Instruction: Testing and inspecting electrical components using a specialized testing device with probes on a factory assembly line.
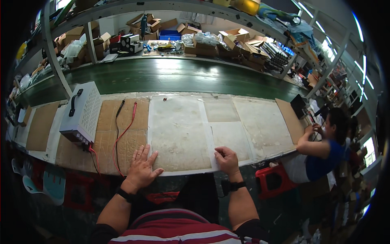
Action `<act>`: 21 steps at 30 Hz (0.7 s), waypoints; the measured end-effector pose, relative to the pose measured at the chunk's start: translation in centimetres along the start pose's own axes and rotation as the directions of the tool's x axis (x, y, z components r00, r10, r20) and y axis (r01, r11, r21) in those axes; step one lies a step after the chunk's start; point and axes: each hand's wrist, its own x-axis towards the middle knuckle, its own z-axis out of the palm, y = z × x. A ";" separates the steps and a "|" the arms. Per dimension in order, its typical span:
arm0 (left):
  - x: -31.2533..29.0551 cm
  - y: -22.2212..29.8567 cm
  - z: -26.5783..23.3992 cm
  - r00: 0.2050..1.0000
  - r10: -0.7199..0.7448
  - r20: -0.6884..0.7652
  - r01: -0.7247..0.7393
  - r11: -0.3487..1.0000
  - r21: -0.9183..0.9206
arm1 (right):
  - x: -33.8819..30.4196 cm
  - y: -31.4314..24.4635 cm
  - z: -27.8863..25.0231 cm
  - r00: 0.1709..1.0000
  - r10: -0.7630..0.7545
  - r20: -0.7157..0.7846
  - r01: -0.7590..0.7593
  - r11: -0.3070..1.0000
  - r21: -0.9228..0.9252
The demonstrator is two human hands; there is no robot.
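My left hand (142, 166) lies flat on the front edge of the worktable (178, 134), fingers spread and nothing in it. Just left of it run the red test lead (123, 136) and the black test lead (117, 126), their probe tips pointing to the far side on a cardboard sheet (106, 140). Both leads come from a grey bench power supply (83, 112) with a black handle. At the table's front edge, further right, my right hand (227, 160) is curled with the fingers closed. Whatever may be inside those fingers is hidden.
Behind the table runs a green conveyor belt (154, 76), with open cartons (203, 46) and loose parts beyond. A co-worker (321, 150) sits at the right end by a red stool (276, 181). A small dark red piece (165, 99) lies at the table's far edge.
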 end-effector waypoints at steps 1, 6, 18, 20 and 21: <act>0.0 0.0 0.0 1.000 0.004 -0.007 -0.004 1.000 0.004 | 0.0 -0.1 0.0 1.000 -0.013 0.005 0.013 1.000 -0.010; -0.1 0.1 -0.1 1.000 -0.013 -0.020 0.014 1.000 0.005 | 0.0 -0.4 -0.1 0.999 -0.039 0.003 0.039 0.999 -0.028; 0.0 -0.1 0.0 0.999 -0.008 -0.044 0.010 0.999 0.048 | 0.2 1.5 0.0 0.999 -0.016 0.042 0.014 0.999 0.045; -0.1 -0.2 0.4 0.998 -0.041 -0.052 0.043 0.998 0.044 | 0.3 2.2 0.1 0.997 -0.031 0.065 0.028 0.999 0.047; -0.2 -0.3 0.5 0.998 -0.027 -0.062 0.029 0.999 0.041 | 0.3 2.5 0.1 0.998 -0.027 0.052 0.023 0.997 0.069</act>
